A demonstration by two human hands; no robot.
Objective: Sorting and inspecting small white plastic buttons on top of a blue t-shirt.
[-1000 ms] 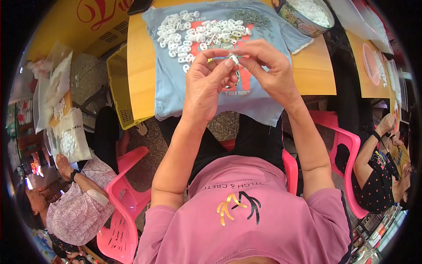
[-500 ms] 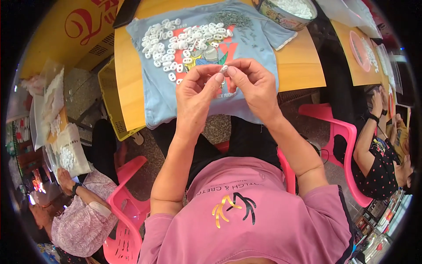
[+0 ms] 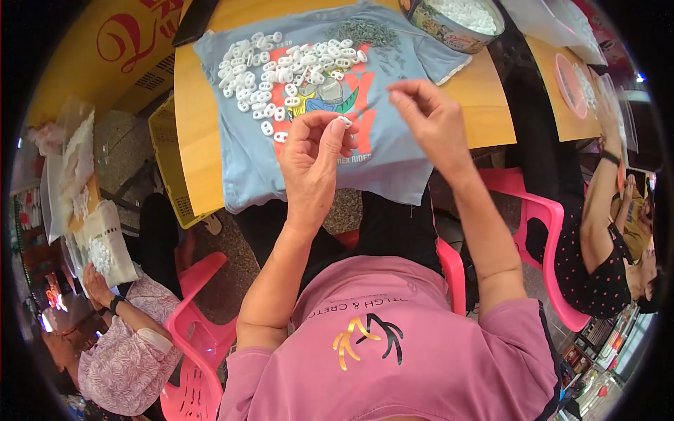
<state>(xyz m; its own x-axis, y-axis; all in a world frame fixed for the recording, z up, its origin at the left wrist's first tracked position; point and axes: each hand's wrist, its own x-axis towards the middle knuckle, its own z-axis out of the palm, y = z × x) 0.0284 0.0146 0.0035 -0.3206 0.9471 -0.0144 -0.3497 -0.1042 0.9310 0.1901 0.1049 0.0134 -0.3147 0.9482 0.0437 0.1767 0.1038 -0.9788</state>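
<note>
My left hand (image 3: pixel 312 158) is pinching a small white plastic piece (image 3: pixel 344 121) between thumb and fingertips, above the light-blue T-shirt (image 3: pixel 253 172) spread on the table. My right hand (image 3: pixel 432 123) hovers apart to the right, over the shirt's right side. Its thumb and forefinger are slightly parted, and I see nothing between them. Many white oval pieces with two holes (image 3: pixel 242 81) lie heaped on the shirt's left and middle. Farther back is a loose pile of tiny dark grey-green parts (image 3: pixel 361 34), some scattered toward the right hand.
A round tin (image 3: pixel 456 31) full of small white pieces stands at the back right of the yellow table (image 3: pixel 484 105). A yellow crate (image 3: pixel 168 161) is at the left. Pink chairs (image 3: pixel 200 337) and co-workers sit on both sides, one in a patterned top (image 3: pixel 130 351).
My right hand has let go of the white piece and moved right and slightly up. The left hand keeps the piece and has shifted slightly down. The view has moved a little.
</note>
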